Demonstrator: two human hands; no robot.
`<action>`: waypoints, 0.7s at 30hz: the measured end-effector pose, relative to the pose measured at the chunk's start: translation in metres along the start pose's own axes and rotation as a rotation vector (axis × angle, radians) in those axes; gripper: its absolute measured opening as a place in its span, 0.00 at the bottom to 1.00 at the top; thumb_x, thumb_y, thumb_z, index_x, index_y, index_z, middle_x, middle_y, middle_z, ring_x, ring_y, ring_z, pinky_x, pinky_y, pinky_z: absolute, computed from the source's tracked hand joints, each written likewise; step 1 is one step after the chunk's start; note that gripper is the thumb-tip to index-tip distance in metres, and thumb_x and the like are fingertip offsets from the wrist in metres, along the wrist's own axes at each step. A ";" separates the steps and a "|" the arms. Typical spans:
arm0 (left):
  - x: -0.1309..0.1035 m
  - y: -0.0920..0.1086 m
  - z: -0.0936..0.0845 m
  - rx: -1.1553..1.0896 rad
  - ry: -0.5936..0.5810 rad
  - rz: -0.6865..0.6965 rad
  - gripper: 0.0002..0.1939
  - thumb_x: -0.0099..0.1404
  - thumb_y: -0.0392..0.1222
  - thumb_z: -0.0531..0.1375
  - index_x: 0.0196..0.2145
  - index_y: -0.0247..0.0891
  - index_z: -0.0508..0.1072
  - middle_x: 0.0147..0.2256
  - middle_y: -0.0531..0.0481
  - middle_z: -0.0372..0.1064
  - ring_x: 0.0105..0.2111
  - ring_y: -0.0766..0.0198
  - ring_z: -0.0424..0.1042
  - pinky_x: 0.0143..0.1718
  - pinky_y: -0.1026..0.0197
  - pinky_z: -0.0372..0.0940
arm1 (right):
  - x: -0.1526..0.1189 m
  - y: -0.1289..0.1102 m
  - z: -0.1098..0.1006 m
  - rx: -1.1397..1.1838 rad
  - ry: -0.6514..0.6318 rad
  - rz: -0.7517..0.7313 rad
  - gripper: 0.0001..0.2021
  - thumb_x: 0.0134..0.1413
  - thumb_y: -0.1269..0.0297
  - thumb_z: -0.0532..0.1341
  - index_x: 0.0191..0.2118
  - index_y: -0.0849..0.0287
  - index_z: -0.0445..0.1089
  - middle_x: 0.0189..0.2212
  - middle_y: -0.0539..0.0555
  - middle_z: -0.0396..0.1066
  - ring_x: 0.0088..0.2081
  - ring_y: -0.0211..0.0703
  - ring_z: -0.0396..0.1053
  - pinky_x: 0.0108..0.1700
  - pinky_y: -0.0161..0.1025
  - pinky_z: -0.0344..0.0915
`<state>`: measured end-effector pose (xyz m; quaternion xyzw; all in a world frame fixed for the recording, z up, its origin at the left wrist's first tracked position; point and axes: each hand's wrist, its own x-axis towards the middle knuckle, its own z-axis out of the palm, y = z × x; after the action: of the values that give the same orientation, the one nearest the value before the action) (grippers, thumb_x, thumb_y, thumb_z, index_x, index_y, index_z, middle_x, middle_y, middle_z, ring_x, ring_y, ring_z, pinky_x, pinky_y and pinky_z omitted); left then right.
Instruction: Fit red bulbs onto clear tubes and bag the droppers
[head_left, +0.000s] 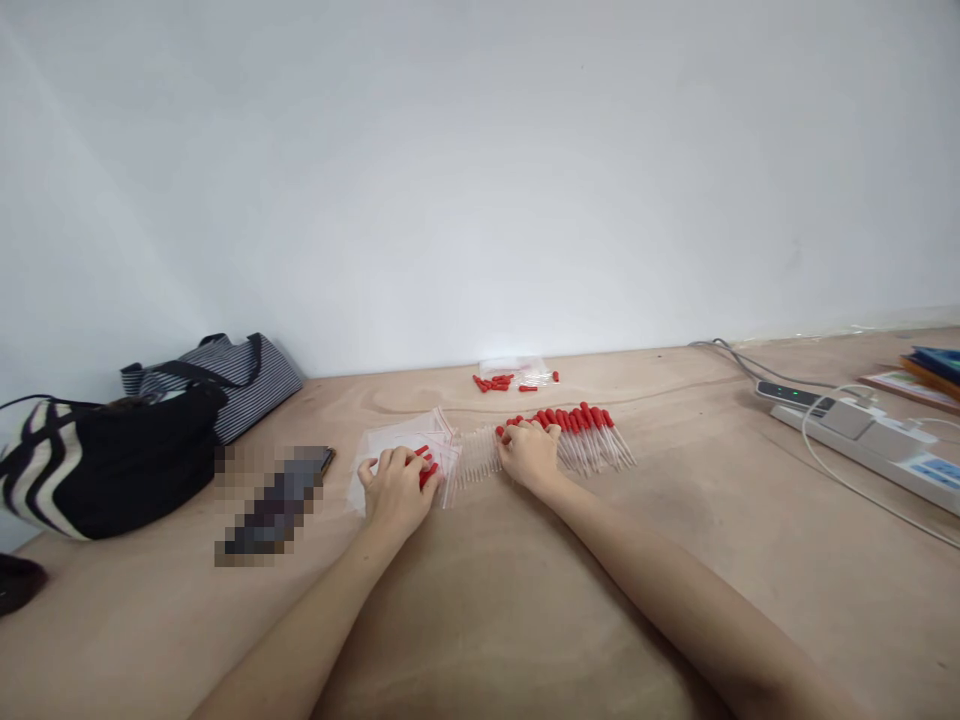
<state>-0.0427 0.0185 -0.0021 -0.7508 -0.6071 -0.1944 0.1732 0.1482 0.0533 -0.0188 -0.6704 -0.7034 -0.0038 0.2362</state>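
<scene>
My left hand [399, 490] rests on clear zip bags [367, 445], its fingers curled over several red rubber bulbs [427, 475] that show between thumb and fingers. Beside it lies a row of thin glass dropper tubes [474, 452] without bulbs. At the right end of these tubes, my right hand [527, 450] is closed, with fingertips pinched at a red rubber bulb [499, 431] on a tube end; the grip is partly hidden. Several droppers [592, 435] with red bulbs fitted lie side by side to the right, partly behind that hand.
More loose red bulbs [495, 383] lie by a clear bag [514, 368] near the wall. A blurred phone [277, 500], a black bag [142, 460] and a striped bag [259, 385] are at left. On the right are a power strip [870, 450] with cables and some books [934, 370].
</scene>
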 end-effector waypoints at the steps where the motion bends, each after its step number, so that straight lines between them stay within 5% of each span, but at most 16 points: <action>1: 0.000 0.000 0.000 0.007 0.005 0.006 0.07 0.55 0.43 0.56 0.26 0.40 0.72 0.33 0.45 0.68 0.38 0.53 0.63 0.43 0.46 0.48 | 0.001 -0.002 0.001 0.002 -0.007 0.008 0.10 0.50 0.63 0.52 0.31 0.58 0.70 0.34 0.55 0.71 0.39 0.45 0.62 0.40 0.44 0.44; 13: 0.000 0.004 0.001 0.042 0.048 -0.001 0.10 0.57 0.39 0.53 0.22 0.37 0.70 0.31 0.45 0.68 0.37 0.53 0.63 0.43 0.47 0.48 | 0.020 -0.017 -0.001 -0.051 -0.185 0.205 0.10 0.44 0.64 0.56 0.32 0.63 0.71 0.31 0.62 0.72 0.39 0.52 0.65 0.42 0.48 0.45; 21: -0.006 0.016 -0.008 -0.184 0.026 0.086 0.08 0.61 0.40 0.51 0.29 0.37 0.68 0.32 0.47 0.70 0.37 0.55 0.65 0.39 0.51 0.51 | 0.014 -0.005 -0.014 0.009 -0.160 0.195 0.13 0.51 0.60 0.52 0.29 0.60 0.71 0.31 0.59 0.71 0.40 0.51 0.64 0.41 0.46 0.47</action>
<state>-0.0293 0.0060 0.0012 -0.7862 -0.5517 -0.2514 0.1198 0.1483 0.0615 0.0000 -0.7326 -0.6516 0.0759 0.1817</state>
